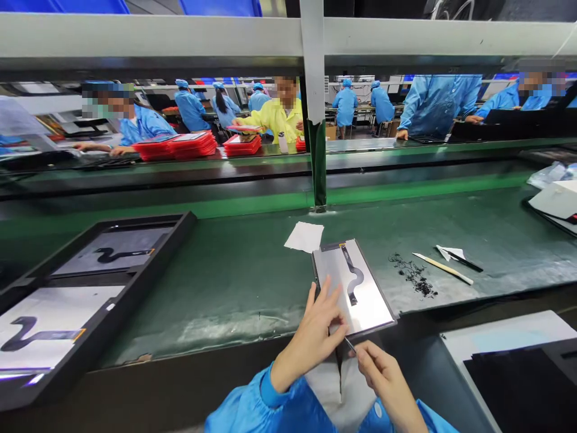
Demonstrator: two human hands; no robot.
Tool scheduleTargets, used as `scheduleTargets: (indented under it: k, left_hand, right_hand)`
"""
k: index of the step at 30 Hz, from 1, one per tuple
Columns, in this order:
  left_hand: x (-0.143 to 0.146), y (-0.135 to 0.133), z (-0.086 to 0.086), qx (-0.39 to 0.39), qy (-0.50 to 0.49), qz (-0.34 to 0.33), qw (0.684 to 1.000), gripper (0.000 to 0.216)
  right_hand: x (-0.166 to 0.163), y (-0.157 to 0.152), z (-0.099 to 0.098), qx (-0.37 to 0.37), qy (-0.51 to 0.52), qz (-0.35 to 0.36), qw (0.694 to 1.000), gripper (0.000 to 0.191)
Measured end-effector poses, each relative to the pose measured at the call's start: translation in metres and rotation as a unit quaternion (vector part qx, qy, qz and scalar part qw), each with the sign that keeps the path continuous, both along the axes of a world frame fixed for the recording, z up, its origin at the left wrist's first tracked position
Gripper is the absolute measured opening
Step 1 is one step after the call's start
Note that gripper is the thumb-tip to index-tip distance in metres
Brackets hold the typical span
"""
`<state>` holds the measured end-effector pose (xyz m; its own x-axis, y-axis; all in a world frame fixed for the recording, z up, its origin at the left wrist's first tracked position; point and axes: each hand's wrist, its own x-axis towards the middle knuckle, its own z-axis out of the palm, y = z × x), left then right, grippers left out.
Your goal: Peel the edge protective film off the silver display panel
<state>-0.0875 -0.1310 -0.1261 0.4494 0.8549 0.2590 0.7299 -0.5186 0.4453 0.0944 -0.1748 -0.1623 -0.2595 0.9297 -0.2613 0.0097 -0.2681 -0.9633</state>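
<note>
In the head view a display panel (374, 300) with a bright silvery back lies tilted at the bench's front edge. A dark S-shaped flex cable (356, 275) runs down it. My left hand (313, 334) is on its lower left, thumb and index finger closed at the lower edge, other fingers spread over the back. Pinched in my right hand (381, 370) is a thin dark tool (350, 345), its tip at that same edge beside my left thumb. Whether the tool has one or two prongs is too small to tell.
Black scraps (417, 276), a pale pointed stick (444, 268) and a black pen-like tool (464, 260) lie right. Behind the panel is a white cloth (305, 236). A black tray (148, 288) holds two panels at left. A post (319, 162) stands ahead; several co-workers sit beyond.
</note>
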Motion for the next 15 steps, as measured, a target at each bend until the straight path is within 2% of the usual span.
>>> scheduleTargets:
  k: [2,5,8,10,12,15]
  left_hand:
    - [-0.006,-0.004,-0.005,-0.004,-0.003,0.017,1.0,0.013]
    - [-0.007,-0.019,-0.01,0.042,0.004,0.024,0.999,0.016]
    - [0.003,-0.029,-0.011,0.113,0.028,-0.018,0.993,0.016]
    - [0.01,-0.027,-0.009,0.136,0.045,-0.055,0.988,0.016]
    - [0.014,-0.018,-0.005,0.128,0.049,-0.073,0.988,0.016]
    - [0.007,-0.001,0.002,0.076,0.021,-0.087,0.993,0.016]
  right_hand:
    - [-0.002,-0.001,-0.002,-0.024,0.029,-0.007,0.999,0.058]
    - [-0.005,-0.004,-0.006,-0.07,0.081,-0.027,0.994,0.057]
    - [-0.004,-0.007,-0.008,-0.063,0.074,-0.03,0.995,0.055]
    - [-0.002,-0.008,-0.006,-0.041,0.046,-0.024,0.998,0.056]
    - [0.001,-0.009,-0.004,-0.011,0.011,-0.029,0.999,0.057]
    - [0.003,-0.008,-0.002,0.007,-0.013,-0.036,0.999,0.057]
